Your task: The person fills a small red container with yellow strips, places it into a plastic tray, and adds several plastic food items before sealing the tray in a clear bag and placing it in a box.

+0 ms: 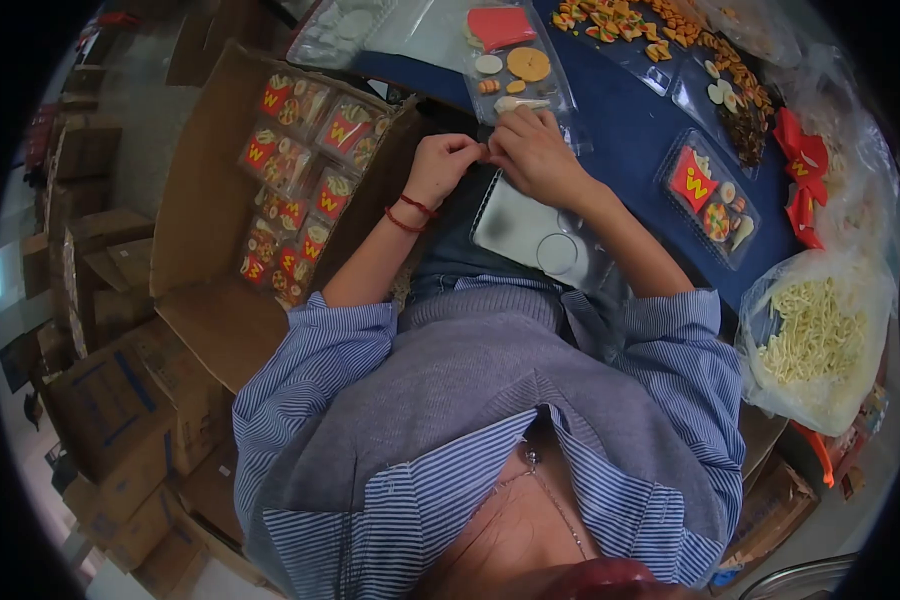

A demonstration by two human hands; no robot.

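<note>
My left hand [444, 168], with red bands at its wrist, is closed in a pinch near the blue table's edge. My right hand [538, 155] is bent inward, its fingertips meeting those of my left hand. Whatever lies between the fingertips is too small to make out. Just beyond my right hand lies a clear plastic tray [518, 85] with a red fries box [500, 28], a round tan piece [528, 65] and other small toy foods. A white pad with a spiral edge [515, 222] and a clear round piece [557, 254] rest below my hands.
At left, an open cardboard box [198, 190] holds several filled toy-food packs [345, 130]. Another filled pack [708, 195] lies on the blue table [620, 130]. Small toy pieces [620, 25], red fries boxes [800, 165] and a bag of pale strips [815, 335] line the right.
</note>
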